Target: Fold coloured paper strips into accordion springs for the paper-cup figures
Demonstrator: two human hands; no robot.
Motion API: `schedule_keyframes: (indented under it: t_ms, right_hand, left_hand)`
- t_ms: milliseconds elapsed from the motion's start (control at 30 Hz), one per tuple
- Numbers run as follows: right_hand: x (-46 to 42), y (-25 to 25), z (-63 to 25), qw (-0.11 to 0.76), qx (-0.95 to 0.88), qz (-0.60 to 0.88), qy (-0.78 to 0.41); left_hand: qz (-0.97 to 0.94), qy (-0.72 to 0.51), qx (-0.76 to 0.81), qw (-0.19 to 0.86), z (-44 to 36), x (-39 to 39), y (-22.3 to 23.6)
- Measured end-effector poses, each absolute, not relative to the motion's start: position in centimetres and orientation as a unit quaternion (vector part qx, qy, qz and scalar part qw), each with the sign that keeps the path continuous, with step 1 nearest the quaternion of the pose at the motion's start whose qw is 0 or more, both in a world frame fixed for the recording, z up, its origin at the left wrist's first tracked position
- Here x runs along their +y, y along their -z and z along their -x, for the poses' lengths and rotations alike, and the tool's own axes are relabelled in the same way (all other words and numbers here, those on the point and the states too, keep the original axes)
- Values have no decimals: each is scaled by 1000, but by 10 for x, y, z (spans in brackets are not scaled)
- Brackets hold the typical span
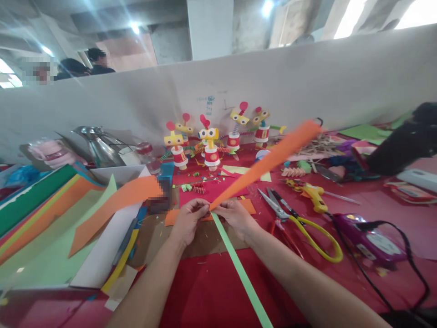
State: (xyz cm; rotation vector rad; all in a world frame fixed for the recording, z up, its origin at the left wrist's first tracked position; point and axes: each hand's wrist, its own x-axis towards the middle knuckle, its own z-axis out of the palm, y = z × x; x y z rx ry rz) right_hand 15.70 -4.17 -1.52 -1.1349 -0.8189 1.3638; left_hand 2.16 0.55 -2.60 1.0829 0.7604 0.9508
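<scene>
Both my hands meet over the middle of the table, pinching the join of two paper strips. The orange paper strip (269,161) rises to the upper right, blurred near its far end. A light green paper strip (237,264) runs down toward me between my forearms. My left hand (190,221) has thumb and fingers closed on the join from the left. From the right, my right hand (235,217) pinches the same spot. How the strips overlap is hidden by the fingertips. Orange paper (172,217) lies beneath the hands on a brown board (157,241).
Several paper-cup figures (211,155) stand along the white partition (136,100). To the right lie yellow-handled scissors (300,223), a yellow glue gun (314,196) and a purple power strip (368,239) with a black cord. Coloured paper sheets (51,237) fill the left side, near a metal jug (99,146).
</scene>
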Motion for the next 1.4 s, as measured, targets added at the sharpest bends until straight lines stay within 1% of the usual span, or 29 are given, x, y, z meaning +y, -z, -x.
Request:
schedule_keyframes:
  t_ms: [100,300,433,500,567,633,733,800,867,967,1067,1133,1200,1300,1400]
  right_hand:
    - [-42,17,-156,576,-373,482,-545]
    - [-42,17,-160,568,-427,493,-502]
    - [-42,14,-164,529,-474,541,-450]
    - [-42,11,-166,502,-498,545,-450]
    - [-43,9,-166,493,-497,535,-472]
    - [-43,8,-165,513,-465,521,-499]
    - [-43,8,-165,533,-437,516,-509]
    - [-42,9,-166,524,-455,525,-492]
    - [-41,10,-169,508,-479,538,-472]
    - [-40,11,-172,481,-506,566,-439]
    - [-42,10,-172,458,-528,585,-411]
    - [-42,9,-172,452,-539,578,-413]
    - [-42,8,-172,463,-535,549,-444]
    - [-40,7,-173,507,-492,489,-511]
    - [-39,10,-169,553,-445,461,-532]
  left_hand:
    - [-517,-420,372,646,-23,3,26]
    - [-553,-453,410,567,-28,-1,29]
    - [-566,-471,425,526,-29,-1,34]
    - [-577,-482,427,503,-29,-2,35]
    - [-581,-491,428,489,-30,-4,33]
    - [-563,-497,428,502,-30,-6,30]
    - [-504,-484,418,580,-30,-7,23]
    - [-480,-454,405,632,-27,-7,17]
    - [-474,-425,399,660,-23,-6,11]
    - [-476,-395,407,672,-19,-5,5]
    - [-509,-374,417,654,-16,-4,3]
    - [-526,-370,425,637,-15,-3,3]
    - [-513,-376,427,643,-13,0,4]
    - [-430,-414,418,684,-12,4,6]
    - [-338,-464,401,714,-14,6,9]
